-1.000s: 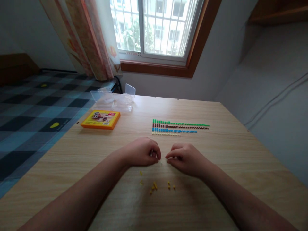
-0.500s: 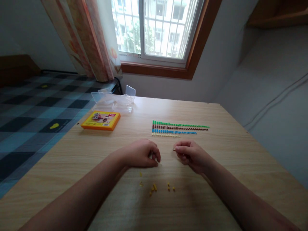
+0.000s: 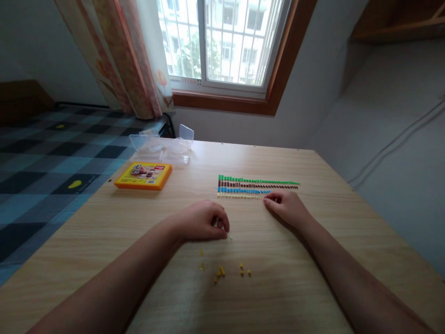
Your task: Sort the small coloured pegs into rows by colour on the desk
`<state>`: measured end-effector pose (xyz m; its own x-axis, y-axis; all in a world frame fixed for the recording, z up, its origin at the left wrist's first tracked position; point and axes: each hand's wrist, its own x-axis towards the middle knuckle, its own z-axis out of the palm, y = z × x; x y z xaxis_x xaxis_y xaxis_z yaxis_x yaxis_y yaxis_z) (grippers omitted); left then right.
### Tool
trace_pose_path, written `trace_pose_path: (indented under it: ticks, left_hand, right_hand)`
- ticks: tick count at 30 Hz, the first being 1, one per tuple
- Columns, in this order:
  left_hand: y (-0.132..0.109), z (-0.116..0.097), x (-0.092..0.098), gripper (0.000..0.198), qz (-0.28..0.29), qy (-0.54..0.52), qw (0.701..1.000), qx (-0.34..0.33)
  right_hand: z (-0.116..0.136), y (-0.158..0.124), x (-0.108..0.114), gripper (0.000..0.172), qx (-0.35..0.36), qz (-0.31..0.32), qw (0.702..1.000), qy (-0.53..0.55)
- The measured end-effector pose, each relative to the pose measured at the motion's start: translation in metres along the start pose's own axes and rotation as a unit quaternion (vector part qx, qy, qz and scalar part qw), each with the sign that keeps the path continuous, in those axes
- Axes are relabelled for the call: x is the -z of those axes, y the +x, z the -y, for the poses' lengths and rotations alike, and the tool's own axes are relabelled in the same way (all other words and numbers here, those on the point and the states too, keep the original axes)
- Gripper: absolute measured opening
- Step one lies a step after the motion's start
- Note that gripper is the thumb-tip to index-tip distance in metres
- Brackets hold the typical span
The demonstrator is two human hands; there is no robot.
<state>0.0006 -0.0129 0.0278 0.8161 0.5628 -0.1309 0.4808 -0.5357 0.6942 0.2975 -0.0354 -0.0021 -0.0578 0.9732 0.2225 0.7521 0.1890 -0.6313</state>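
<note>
My left hand [image 3: 201, 221] rests on the wooden table [image 3: 313, 260], fingers curled in a pinch; what it holds is hidden. My right hand [image 3: 287, 207] reaches to the right end of the pale yellow row [image 3: 238, 196], fingertips pinched together at the table. Behind that row lie a blue row [image 3: 243, 190], a brown row [image 3: 257, 185] and a green row [image 3: 259, 180] of tiny beads or bricks. Several loose yellow pieces [image 3: 222, 270] are scattered in front of my hands.
An orange flat box [image 3: 143, 175] lies at the left of the table. A clear plastic case [image 3: 163, 146] stands open at the far left edge. A checked bed cover [image 3: 45, 176] is beside the table on the left; a window is behind.
My right hand has moved away from the left hand, forward and right, to the end of the pale yellow row. The left hand stays in place.
</note>
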Motion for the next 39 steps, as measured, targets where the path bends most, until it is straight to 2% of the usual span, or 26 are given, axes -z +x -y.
trace_pose_path:
  ticks: [3,11,21,27,29,34,39]
  left_hand:
    - [0.000,0.003,0.001,0.015,-0.001,-0.023,1.000,0.007]
    - [-0.001,0.004,0.003,0.026,0.019,-0.091,0.995,0.035]
    - [-0.001,0.007,0.002,0.027,0.018,-0.126,0.991,0.046]
    - [0.000,0.009,0.005,0.022,0.018,-0.173,0.983,0.051]
    - [0.000,0.011,0.007,0.023,0.017,-0.194,0.979,0.054]
    - [0.000,0.014,0.008,0.025,0.007,-0.220,0.973,0.062]
    - [0.001,0.014,0.007,0.024,0.003,-0.214,0.975,0.058]
  right_hand:
    - [-0.008,0.004,-0.004,0.022,0.022,0.003,0.999,-0.040]
    - [-0.006,0.008,-0.015,0.020,0.049,-0.019,0.992,-0.111]
    - [-0.006,0.007,-0.013,0.020,0.055,-0.020,0.993,-0.101]
    - [0.004,-0.001,-0.009,0.018,0.065,-0.051,0.995,-0.051]
    - [0.015,-0.009,-0.012,0.018,0.101,-0.023,0.994,-0.027]
    - [0.050,-0.034,-0.027,0.019,0.203,0.120,0.972,0.011]
    - [0.064,-0.045,-0.037,0.016,0.225,0.158,0.962,0.003]
